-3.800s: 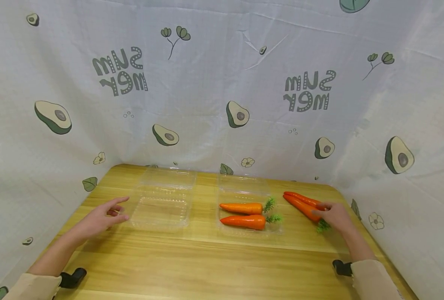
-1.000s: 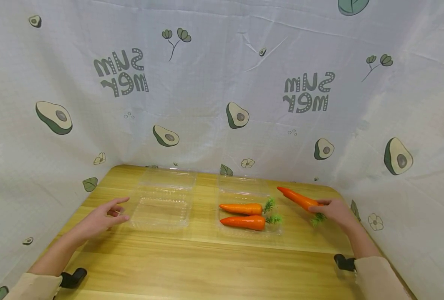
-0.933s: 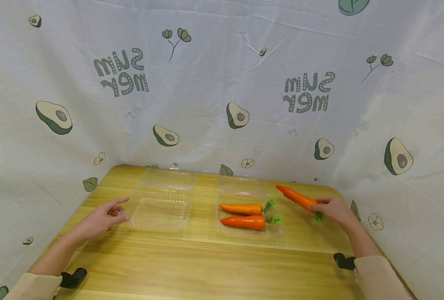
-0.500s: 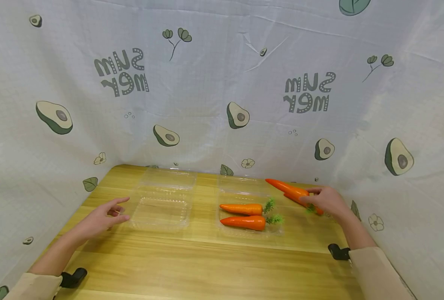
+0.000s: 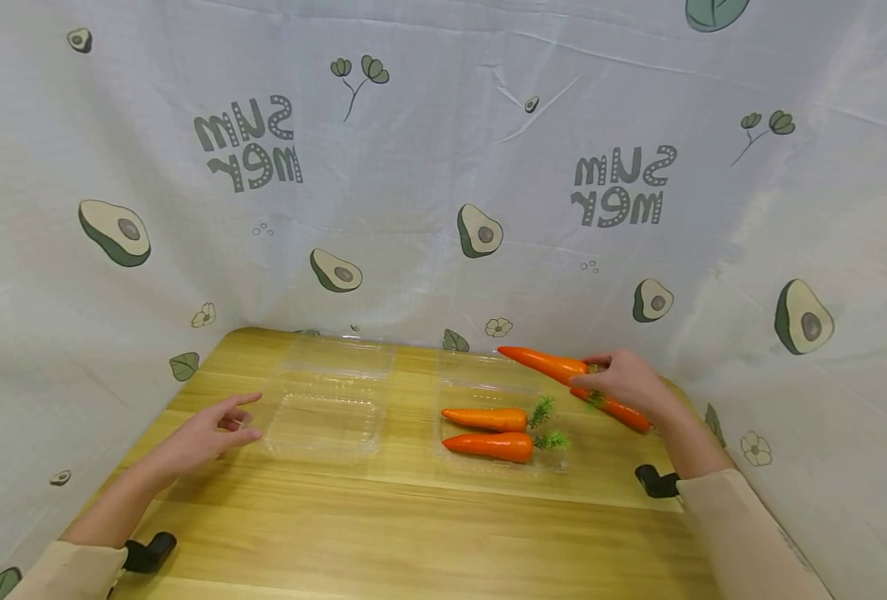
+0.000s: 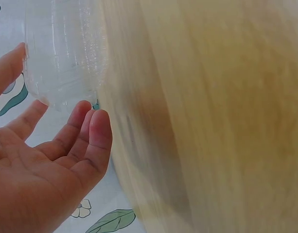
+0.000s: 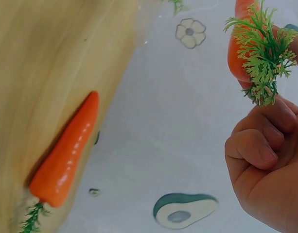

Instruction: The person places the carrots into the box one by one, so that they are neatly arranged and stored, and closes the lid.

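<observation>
My right hand [image 5: 623, 383] pinches a carrot [image 5: 541, 362] near its leafy end, its tip pointing left over the back of the right clear plastic box. In the right wrist view the green leaves [image 7: 265, 53] of this carrot hang by the curled fingers. Another carrot [image 7: 66, 155] lies on the table below that hand. Two carrots, an orange one [image 5: 484, 418] and a redder one [image 5: 492, 447], lie side by side in the right box [image 5: 488, 469]. My left hand [image 5: 207, 433] holds nothing, fingers loosely bent, beside the left clear box [image 5: 323, 421].
Both clear boxes have their lids folded back toward the curtain; the left lid [image 5: 342, 357] lies near the table's rear edge. A printed curtain [image 5: 413, 150] encloses the wooden table [image 5: 383, 525] at the back and sides.
My right hand has lifted one carrot from the pair at the right and moved it left and back, toward the right box. The other carrot stays on the table. My left hand holds still.
</observation>
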`<act>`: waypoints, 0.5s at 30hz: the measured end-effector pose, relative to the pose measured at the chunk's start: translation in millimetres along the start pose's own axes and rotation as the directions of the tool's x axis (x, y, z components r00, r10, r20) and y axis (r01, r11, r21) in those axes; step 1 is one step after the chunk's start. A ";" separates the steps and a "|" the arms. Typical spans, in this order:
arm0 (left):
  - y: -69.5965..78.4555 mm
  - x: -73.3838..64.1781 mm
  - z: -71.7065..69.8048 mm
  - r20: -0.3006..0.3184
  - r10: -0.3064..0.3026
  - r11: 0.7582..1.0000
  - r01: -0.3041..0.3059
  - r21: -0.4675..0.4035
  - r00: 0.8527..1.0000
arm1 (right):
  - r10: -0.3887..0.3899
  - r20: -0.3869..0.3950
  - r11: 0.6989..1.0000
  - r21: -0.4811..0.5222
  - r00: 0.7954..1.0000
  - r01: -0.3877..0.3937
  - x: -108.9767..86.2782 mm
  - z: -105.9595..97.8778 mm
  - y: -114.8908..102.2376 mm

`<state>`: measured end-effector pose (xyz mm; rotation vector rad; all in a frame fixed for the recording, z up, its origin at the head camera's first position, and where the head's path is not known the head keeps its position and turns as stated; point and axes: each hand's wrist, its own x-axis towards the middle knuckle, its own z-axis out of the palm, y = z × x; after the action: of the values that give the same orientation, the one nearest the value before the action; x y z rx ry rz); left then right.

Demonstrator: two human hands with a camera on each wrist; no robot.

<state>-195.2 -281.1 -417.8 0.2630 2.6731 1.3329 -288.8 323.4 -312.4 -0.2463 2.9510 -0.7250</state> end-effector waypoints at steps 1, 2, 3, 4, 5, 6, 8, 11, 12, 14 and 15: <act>-0.1 0.0 -0.2 -0.001 0.000 1.000 0.000 -0.001 1.000 | -0.006 -0.003 1.000 -0.005 1.000 0.006 1.9 0.3 -4.0; -0.4 0.0 -0.5 0.000 0.001 1.000 -0.001 -0.001 1.000 | -0.012 -0.007 1.000 -0.009 1.000 0.012 3.6 0.8 -7.5; -0.7 -0.1 -0.8 0.001 0.002 1.000 -0.002 -0.003 1.000 | -0.019 -0.010 1.000 -0.010 1.000 0.019 5.4 1.3 -11.3; -0.7 -0.1 -1.1 0.000 -0.002 1.000 0.002 -0.005 1.000 | -0.028 -0.008 1.000 -0.003 1.000 0.028 7.2 2.1 -14.7; -0.9 -0.2 -1.4 -0.001 -0.007 1.000 0.007 -0.007 1.000 | -0.037 -0.004 0.999 0.010 0.999 0.037 9.1 3.0 -18.2; -1.2 -0.3 -1.5 0.000 -0.007 1.000 0.007 -0.007 1.000 | -0.048 -0.004 0.999 0.014 0.999 0.048 11.0 4.1 -21.8; -1.5 -0.5 -1.6 0.002 -0.007 1.000 0.007 -0.007 1.000 | -0.077 -0.006 0.997 0.016 0.997 0.077 14.4 6.8 -28.8; -1.7 -0.4 -1.5 0.001 -0.006 1.000 0.006 -0.004 1.000 | -0.117 -0.007 0.993 0.009 0.993 0.117 18.5 11.5 -39.4; -1.8 -0.2 -1.6 0.002 -0.004 1.000 0.004 -0.002 1.000 | -0.125 -0.005 0.992 0.006 0.992 0.125 19.7 13.0 -43.0; -1.9 0.3 -1.6 0.002 -0.001 1.000 0.001 -0.002 1.000 | -0.145 0.001 0.989 0.006 0.989 0.145 22.2 16.1 -49.8; -2.0 0.4 -1.7 0.003 0.003 1.000 -0.003 -0.002 1.000 | -0.153 0.007 0.988 0.007 0.988 0.153 23.4 17.7 -53.2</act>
<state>-196.1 -283.5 -418.4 0.2695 2.6698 1.3348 -302.3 264.8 -304.3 -0.4778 2.9467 -0.7496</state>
